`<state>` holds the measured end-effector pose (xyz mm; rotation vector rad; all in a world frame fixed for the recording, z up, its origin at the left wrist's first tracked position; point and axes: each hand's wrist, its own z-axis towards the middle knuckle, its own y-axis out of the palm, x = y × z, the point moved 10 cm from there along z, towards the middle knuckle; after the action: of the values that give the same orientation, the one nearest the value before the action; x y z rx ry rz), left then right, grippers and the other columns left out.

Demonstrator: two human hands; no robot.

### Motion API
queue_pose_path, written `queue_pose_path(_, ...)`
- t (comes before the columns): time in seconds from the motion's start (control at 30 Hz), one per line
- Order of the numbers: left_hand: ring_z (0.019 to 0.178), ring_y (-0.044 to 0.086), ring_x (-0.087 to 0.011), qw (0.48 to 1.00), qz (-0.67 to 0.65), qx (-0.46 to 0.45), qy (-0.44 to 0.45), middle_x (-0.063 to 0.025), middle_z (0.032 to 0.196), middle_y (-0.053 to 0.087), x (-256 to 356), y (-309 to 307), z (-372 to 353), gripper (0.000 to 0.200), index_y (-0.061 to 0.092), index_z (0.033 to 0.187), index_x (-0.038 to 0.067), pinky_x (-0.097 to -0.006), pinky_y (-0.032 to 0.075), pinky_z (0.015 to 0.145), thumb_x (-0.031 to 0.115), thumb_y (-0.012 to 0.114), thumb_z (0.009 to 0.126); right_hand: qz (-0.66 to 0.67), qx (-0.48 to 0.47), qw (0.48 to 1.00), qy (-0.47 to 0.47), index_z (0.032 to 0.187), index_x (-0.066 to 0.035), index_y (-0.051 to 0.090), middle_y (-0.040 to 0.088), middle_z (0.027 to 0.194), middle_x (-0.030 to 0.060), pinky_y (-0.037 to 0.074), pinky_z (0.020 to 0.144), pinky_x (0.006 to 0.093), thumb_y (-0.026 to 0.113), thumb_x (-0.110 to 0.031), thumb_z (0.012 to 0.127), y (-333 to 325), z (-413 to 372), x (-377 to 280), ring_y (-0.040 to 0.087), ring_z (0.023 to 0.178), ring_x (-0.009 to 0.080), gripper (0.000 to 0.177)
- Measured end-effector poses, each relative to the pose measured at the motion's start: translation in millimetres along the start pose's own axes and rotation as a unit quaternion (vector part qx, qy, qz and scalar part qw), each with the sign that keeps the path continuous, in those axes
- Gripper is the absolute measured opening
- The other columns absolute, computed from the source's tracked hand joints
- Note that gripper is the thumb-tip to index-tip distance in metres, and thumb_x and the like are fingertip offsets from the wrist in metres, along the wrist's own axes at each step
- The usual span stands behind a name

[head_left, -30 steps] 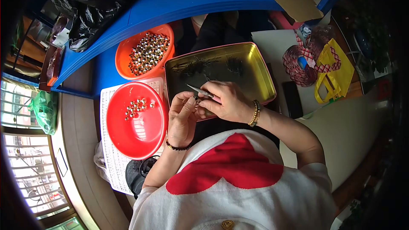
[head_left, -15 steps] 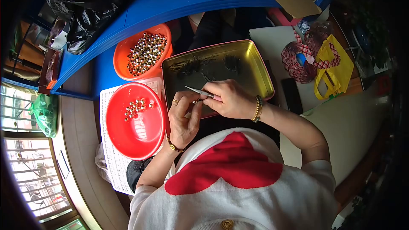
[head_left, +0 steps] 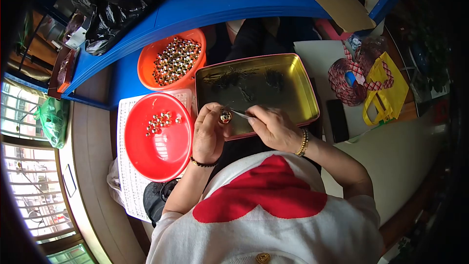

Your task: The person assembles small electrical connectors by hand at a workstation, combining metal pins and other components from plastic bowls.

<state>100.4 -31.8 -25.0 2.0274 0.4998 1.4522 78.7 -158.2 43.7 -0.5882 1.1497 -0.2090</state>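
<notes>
Above the near left corner of a gold metal tray (head_left: 308, 85), my left hand (head_left: 208, 134) pinches a shiny metallic bell (head_left: 225, 117) between its fingers. My right hand (head_left: 276, 129), just to the right, is closed on pointed tweezers (head_left: 240, 114), whose tip points left at the bell. Dark thin wire-like pieces (head_left: 227, 77) lie in small bunches in the tray. Left of my left hand, a red bowl (head_left: 161, 159) holds several shiny bells (head_left: 159, 123). Behind it, an orange bowl (head_left: 145, 68) holds a heap of similar bells.
A white perforated basket (head_left: 128, 186) lies under the red bowl. Right of the tray are a black phone (head_left: 337, 121), checked ribbon rolls (head_left: 344, 80) and a yellow bag (head_left: 391, 85). A blue table (head_left: 210, 0) with a black plastic bag (head_left: 105, 24) stands at the far side.
My right hand and the tweezers have drawn back to the right from my left hand. The bell in my left hand now shows more fully. The whole view has shifted slightly.
</notes>
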Motion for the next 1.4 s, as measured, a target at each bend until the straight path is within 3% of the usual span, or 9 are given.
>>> queue_pose_path(0.37, 0.055, 0.050, -0.0070, 0.991, 0.103, 0.005, 0.090, 0.0010, 0.072, 0.052, 8, 8, -9, 0.007, 0.053, 0.095, 0.006, -0.0183, 0.039, 0.046, 0.013, 0.052, 0.092, -0.058, 0.036, 0.996, -0.057, 0.093, 0.003, 0.055, 0.057, 0.079, 0.0155, 0.046, 0.070, 0.0402, 0.050, -0.011, 0.085, 1, 1, -11, 0.056, 0.078, 0.0317, 0.017)
queue_pose_path(0.57, 0.057, 0.049, -0.0075, 0.977, 0.115, -0.030, 0.178, -0.0051, 0.092, 0.053, 22, 25, -23, 0.008, 0.051, 0.097, 0.002, -0.0186, 0.039, 0.047, 0.008, 0.051, 0.092, -0.121, 0.026, 0.988, -0.088, 0.098, 0.005, 0.057, 0.058, 0.078, 0.0137, 0.047, 0.063, 0.0380, 0.053, -0.008, 0.082, 0, -6, -21, 0.058, 0.071, 0.0282, 0.021)
queue_pose_path(0.77, 0.057, 0.050, -0.0085, 0.980, 0.126, -0.036, 0.152, -0.0062, 0.096, 0.053, 14, 26, -24, 0.007, 0.051, 0.097, 0.002, -0.0193, 0.040, 0.047, 0.007, 0.051, 0.091, -0.191, 0.014, 0.976, -0.106, 0.097, 0.002, 0.055, 0.057, 0.073, 0.0122, 0.048, 0.062, 0.0376, 0.057, -0.008, 0.079, 7, -12, -15, 0.059, 0.067, 0.0275, 0.020)
queue_pose_path(0.83, 0.059, 0.052, -0.0099, 0.986, 0.121, -0.037, 0.109, -0.0063, 0.094, 0.054, 5, 22, -19, 0.009, 0.052, 0.099, 0.003, -0.0203, 0.041, 0.048, 0.009, 0.050, 0.092, -0.210, -0.008, 0.973, -0.091, 0.095, 0.001, 0.054, 0.056, 0.072, 0.0117, 0.049, 0.062, 0.0375, 0.058, -0.008, 0.079, 12, -11, -6, 0.059, 0.067, 0.0275, 0.019)
queue_pose_path(0.93, 0.062, 0.056, -0.0128, 0.995, 0.088, -0.046, 0.026, -0.0067, 0.089, 0.055, -2, 17, -13, 0.017, 0.052, 0.102, 0.004, -0.0224, 0.044, 0.050, 0.017, 0.045, 0.095, -0.231, 0.008, 0.966, -0.117, 0.079, -0.005, 0.045, 0.054, 0.067, 0.0094, 0.048, 0.058, 0.0356, 0.055, -0.013, 0.083, 8, -7, -8, 0.060, 0.064, 0.0252, 0.013)
queue_pose_path(1.1, 0.066, 0.059, -0.0178, 0.987, 0.003, -0.085, -0.136, -0.0117, 0.091, 0.060, -19, 23, -12, 0.037, 0.050, 0.108, 0.001, -0.0260, 0.048, 0.054, 0.033, 0.034, 0.098, -0.243, 0.002, 0.961, -0.131, 0.080, -0.005, 0.046, 0.054, 0.067, 0.0093, 0.048, 0.059, 0.0354, 0.055, -0.014, 0.083, 6, -3, -14, 0.060, 0.064, 0.0251, 0.013)
queue_pose_path(1.2, 0.064, 0.059, -0.0173, 0.964, -0.052, -0.179, -0.190, -0.0124, 0.093, 0.061, -26, 38, -17, 0.035, 0.050, 0.108, 0.001, -0.0253, 0.049, 0.054, 0.032, 0.038, 0.097, -0.254, -0.013, 0.958, -0.135, 0.081, -0.005, 0.045, 0.054, 0.067, 0.0092, 0.049, 0.059, 0.0353, 0.054, -0.013, 0.083, 6, -3, -14, 0.060, 0.064, 0.0246, 0.012)
queue_pose_path(1.3, 0.060, 0.059, -0.0167, 0.980, -0.026, -0.138, -0.144, -0.0100, 0.089, 0.061, -24, 18, -6, 0.028, 0.051, 0.107, 0.001, -0.0234, 0.049, 0.053, 0.026, 0.046, 0.095, -0.257, -0.029, 0.957, -0.128, 0.080, -0.005, 0.046, 0.055, 0.067, 0.0095, 0.049, 0.058, 0.0361, 0.054, -0.012, 0.082, 8, -4, -12, 0.060, 0.064, 0.0250, 0.011)
queue_pose_path(1.4, 0.058, 0.058, -0.0148, 0.979, 0.184, -0.087, -0.007, -0.0071, 0.085, 0.060, 5, 12, -7, 0.020, 0.051, 0.105, 0.000, -0.0218, 0.049, 0.054, 0.015, 0.055, 0.091, -0.220, -0.063, 0.969, -0.095, 0.080, -0.004, 0.048, 0.055, 0.067, 0.0115, 0.048, 0.057, 0.0382, 0.054, -0.010, 0.082, 9, -6, -12, 0.059, 0.063, 0.0286, 0.009)
